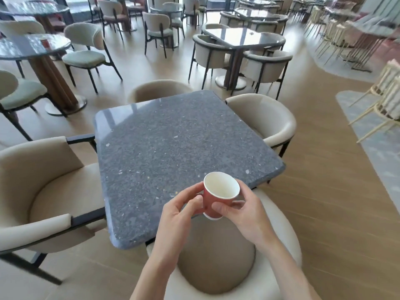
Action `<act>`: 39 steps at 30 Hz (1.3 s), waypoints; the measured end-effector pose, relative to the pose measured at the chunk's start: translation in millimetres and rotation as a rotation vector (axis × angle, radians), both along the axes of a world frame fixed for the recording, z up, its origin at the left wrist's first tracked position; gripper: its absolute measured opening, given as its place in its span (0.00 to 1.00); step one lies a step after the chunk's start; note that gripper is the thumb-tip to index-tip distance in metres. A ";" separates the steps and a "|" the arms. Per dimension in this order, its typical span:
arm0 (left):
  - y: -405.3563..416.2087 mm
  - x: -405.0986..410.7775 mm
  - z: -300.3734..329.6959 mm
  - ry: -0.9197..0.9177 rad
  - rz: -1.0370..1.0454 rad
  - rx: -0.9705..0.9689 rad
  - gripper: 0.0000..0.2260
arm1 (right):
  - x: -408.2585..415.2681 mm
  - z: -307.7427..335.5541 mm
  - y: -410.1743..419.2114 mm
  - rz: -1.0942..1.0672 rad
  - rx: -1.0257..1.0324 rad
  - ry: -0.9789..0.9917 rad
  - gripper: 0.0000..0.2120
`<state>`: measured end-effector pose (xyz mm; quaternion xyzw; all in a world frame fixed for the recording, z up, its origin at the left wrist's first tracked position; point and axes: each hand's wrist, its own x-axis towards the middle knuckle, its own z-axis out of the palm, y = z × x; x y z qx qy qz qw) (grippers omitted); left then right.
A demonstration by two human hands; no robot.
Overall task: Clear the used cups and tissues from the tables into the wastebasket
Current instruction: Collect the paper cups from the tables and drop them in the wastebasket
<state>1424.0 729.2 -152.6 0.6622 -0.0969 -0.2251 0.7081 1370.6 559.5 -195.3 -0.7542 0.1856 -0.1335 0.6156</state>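
— Over on the far left, what stands there?

— A round glass-topped desk (pixel 32 47) on a wooden pedestal, with a small red thing (pixel 45 42) on it, too blurred to name. Pale green chairs (pixel 86 55) sit around it.

— And nearer the person?

— At lower left a beige armchair (pixel 43 191) is tucked against a square, grey speckled desk (pixel 173 148). Its top shows bare stone, with a second beige armchair (pixel 159 89) at its far side.

— Where is the cup?

— The red paper cup (pixel 216 198), white inside, is held between both hands above the near right corner of the grey desk, tilted so its open mouth faces the camera. It looks empty.

— How do the hands hold it?

— The left hand (pixel 179 215) has its fingers curled, thumb and fingertips pinching the cup's left wall. The right hand (pixel 246 211) wraps round the cup's right side, its thumb (pixel 223 207) lying across the front low on the wall. Both grip it; neither is spread wide.

— What lies under them?

— A cream armchair (pixel 216 267), pushed in at the near edge of the desk.

— Further right?

— Another beige armchair (pixel 268 120) at the desk's right side, a dark desk (pixel 242 37) with rounded chairs behind it, then wood floor (pixel 324 191) and pale slat-backed chairs (pixel 387 100) at the right edge.
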 end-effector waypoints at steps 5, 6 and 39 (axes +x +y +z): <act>-61.0 -55.9 22.1 -0.066 -0.117 0.016 0.13 | -78.3 24.1 -54.2 -0.110 -0.009 -0.062 0.30; -76.4 -71.7 25.8 -0.085 -0.146 0.010 0.12 | -97.8 27.8 -67.7 -0.129 -0.007 -0.074 0.30; -635.3 -504.6 80.3 -0.057 -1.184 -0.292 0.11 | -643.8 119.3 -435.6 -1.319 -0.152 -0.086 0.23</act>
